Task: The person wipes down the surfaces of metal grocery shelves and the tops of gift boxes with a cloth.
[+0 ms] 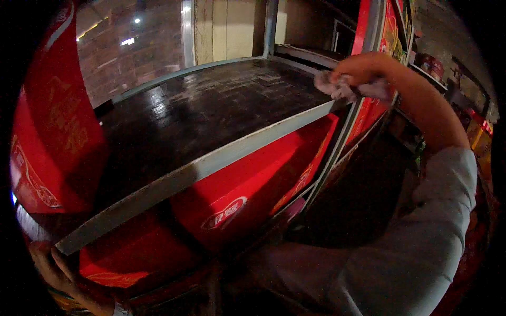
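Note:
My right hand [356, 69] is closed on a crumpled, pale pinkish cloth [342, 90]. It presses the cloth against the far right corner of a dark, wet-looking counter top [226, 97], beside the metal post. My right arm, in a light sleeve, bends round from the lower right. Down at the lower left, my left hand [55, 271] is beside the near left corner of the counter's grey metal edge [195, 171]. Its fingers look stretched out with nothing in them, though the picture is dim there.
Red printed panels cover the counter's front [247, 181] and stand upright at its left [63, 116]. A metal post [350, 118] rises at the right end. Further right are shelves with assorted goods [432, 68]. A pane with light reflections [132, 52] stands behind the counter.

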Demonstrator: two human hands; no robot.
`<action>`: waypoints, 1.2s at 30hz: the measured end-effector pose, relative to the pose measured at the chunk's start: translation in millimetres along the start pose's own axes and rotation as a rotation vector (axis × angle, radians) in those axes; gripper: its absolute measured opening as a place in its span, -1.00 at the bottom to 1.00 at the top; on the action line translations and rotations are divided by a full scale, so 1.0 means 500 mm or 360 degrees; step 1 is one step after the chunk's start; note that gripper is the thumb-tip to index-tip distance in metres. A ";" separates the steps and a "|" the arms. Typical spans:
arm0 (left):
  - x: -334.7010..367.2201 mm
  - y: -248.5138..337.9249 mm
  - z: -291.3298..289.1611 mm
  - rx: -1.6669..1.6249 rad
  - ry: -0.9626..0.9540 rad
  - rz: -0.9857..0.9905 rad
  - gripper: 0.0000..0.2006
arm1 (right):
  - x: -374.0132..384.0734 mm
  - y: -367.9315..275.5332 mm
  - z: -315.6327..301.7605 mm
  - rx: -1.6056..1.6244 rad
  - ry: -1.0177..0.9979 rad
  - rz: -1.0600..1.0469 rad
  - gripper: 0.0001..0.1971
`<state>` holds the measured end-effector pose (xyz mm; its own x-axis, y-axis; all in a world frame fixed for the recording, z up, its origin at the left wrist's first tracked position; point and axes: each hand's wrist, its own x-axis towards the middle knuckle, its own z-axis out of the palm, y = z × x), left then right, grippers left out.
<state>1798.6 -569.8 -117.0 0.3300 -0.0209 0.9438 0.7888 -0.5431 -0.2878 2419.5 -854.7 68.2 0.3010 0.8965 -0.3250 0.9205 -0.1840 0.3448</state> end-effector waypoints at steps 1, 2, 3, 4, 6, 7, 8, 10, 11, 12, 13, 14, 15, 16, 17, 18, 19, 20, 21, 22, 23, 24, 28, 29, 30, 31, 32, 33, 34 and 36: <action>0.007 0.006 -0.004 -0.0017 -0.0002 -0.0015 -0.86 | -0.043 -0.054 -0.033 -0.0155 -0.0167 0.0229 -0.68; 0.013 0.016 -0.009 -0.0069 -0.0006 0.0021 -0.87 | -0.073 -0.107 -0.061 -0.0317 -0.0327 0.0453 -0.68; 0.016 0.023 -0.005 -0.0137 -0.0005 0.0048 -0.88 | -0.083 -0.111 -0.074 -0.0433 -0.0300 0.0434 -0.67; 0.028 0.031 -0.006 -0.0197 0.0006 0.0091 -0.89 | -0.102 -0.103 -0.080 -0.0533 -0.0258 0.0415 -0.67; 0.035 0.046 0.003 -0.0410 0.0185 0.0099 -0.90 | -0.131 -0.098 -0.089 -0.0859 -0.0075 0.0524 -0.67; 0.041 0.053 0.004 -0.0519 0.0274 0.0112 -0.91 | -0.136 -0.098 -0.094 -0.0798 0.0070 0.0523 -0.67; 0.048 0.059 -0.003 -0.0516 0.0192 0.0079 -0.92 | -0.135 -0.097 -0.106 -0.0739 0.0217 0.0519 -0.68; 0.056 0.068 -0.018 -0.0494 0.0016 0.0006 -0.92 | -0.112 -0.134 -0.132 -0.0612 0.0306 0.0524 -0.69; 0.057 0.066 -0.017 -0.0484 0.0012 0.0011 -0.92 | -0.096 -0.114 -0.126 -0.0553 0.0463 0.0318 -0.69; 0.057 0.065 -0.015 -0.0472 0.0006 0.0015 -0.91 | -0.069 -0.084 -0.117 -0.0492 0.0620 0.0111 -0.69; 0.056 0.063 -0.014 -0.0454 -0.0010 0.0014 -0.91 | -0.031 -0.085 -0.122 -0.0489 0.0510 0.0147 -0.68; 0.055 0.061 -0.016 -0.0462 -0.0029 -0.0026 -0.91 | 0.004 -0.088 -0.129 -0.0491 0.0408 0.0185 -0.67; 0.053 0.059 -0.019 -0.0469 -0.0047 -0.0066 -0.90 | 0.026 -0.075 -0.124 -0.0489 0.0515 0.0153 -0.69; 0.051 0.060 -0.019 -0.0479 -0.0063 -0.0107 -0.90 | 0.050 -0.059 -0.116 -0.0490 0.0620 0.0123 -0.70; 0.051 0.063 -0.015 -0.0471 0.0000 -0.0084 -0.89 | 0.072 -0.047 -0.108 -0.0497 0.0728 0.0094 -0.71; 0.054 0.069 -0.011 -0.0463 0.0063 -0.0059 -0.88 | 0.089 -0.037 -0.090 -0.0474 0.0576 0.0195 -0.73; 0.056 0.072 -0.008 -0.0449 0.0120 -0.0033 -0.87 | 0.111 -0.021 -0.064 -0.0447 0.0424 0.0287 -0.74; 0.052 0.070 -0.008 -0.0411 0.0080 -0.0051 -0.86 | 0.129 -0.006 -0.035 -0.0415 0.0272 0.0378 -0.74; 0.045 0.064 -0.010 -0.0370 0.0040 -0.0065 -0.86 | 0.142 0.006 -0.008 -0.0380 0.0121 0.0466 -0.74; 0.042 0.058 -0.013 -0.0327 -0.0002 -0.0081 -0.85 | 0.148 0.009 0.008 -0.0343 -0.0030 0.0551 -0.72; 0.042 0.061 -0.017 -0.0266 0.0007 -0.0039 -0.84 | 0.145 -0.003 0.013 -0.0296 0.0015 0.0618 -0.70; 0.045 0.067 -0.022 -0.0206 0.0015 0.0003 -0.84 | 0.136 -0.015 0.019 -0.0248 0.0058 0.0686 -0.68; 0.048 0.071 -0.023 -0.0268 0.0069 0.0056 -0.83 | 0.055 -0.023 0.017 -0.0300 0.0179 0.0600 -0.65; 0.052 0.079 -0.023 -0.0307 0.0073 0.0036 -0.83 | 0.043 -0.026 0.021 -0.0243 0.0240 0.0630 -0.65; 0.057 0.094 -0.025 -0.0338 0.0068 -0.0014 -0.83 | 0.032 -0.030 0.026 -0.0185 0.0299 0.0663 -0.66; 0.062 0.104 -0.027 -0.0366 0.0061 -0.0062 -0.83 | 0.023 -0.039 0.027 -0.0126 0.0358 0.0694 -0.66; 0.059 0.103 -0.026 -0.0407 0.0051 -0.0068 -0.84 | 0.020 -0.049 0.024 0.0045 0.0387 0.0573 -0.66; 0.055 0.099 -0.023 -0.0450 0.0041 -0.0073 -0.84 | 0.022 -0.061 0.016 0.0217 0.0414 0.0455 -0.66; 0.056 0.094 -0.022 -0.0490 0.0037 -0.0075 -0.85 | 0.023 -0.074 0.008 0.0391 0.0449 0.0339 -0.66; 0.057 0.082 -0.023 -0.0445 0.0058 0.0015 -0.88 | 0.029 -0.104 -0.007 0.0577 0.0460 0.0227 -0.68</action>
<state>1834.4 -602.3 -100.2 0.3140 -0.0544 0.9479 0.6104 -0.7531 -0.2454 2375.4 -830.8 48.6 0.3964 0.9178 -0.0209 0.9180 -0.3960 0.0222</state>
